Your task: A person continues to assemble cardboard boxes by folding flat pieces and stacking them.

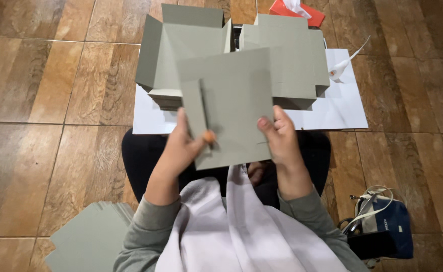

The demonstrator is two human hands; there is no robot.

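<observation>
Two bare hands, left hand (pixel 181 146) and right hand (pixel 281 138), clamp a grey cardboard sheet (pixel 229 100) above the lap, one side flap (pixel 195 112) apparently mid-fold, so creasing it flat seems next, before the white table (pixel 340 108) stacked with folded boxes (pixel 287 55).

Orange tissue box (pixel 297 11), top edge

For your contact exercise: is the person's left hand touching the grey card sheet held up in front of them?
Touching. The head view shows the left hand pinching the folded left flap of the grey card sheet, thumb on its face, no gap. The right hand holds the opposite edge.
</observation>
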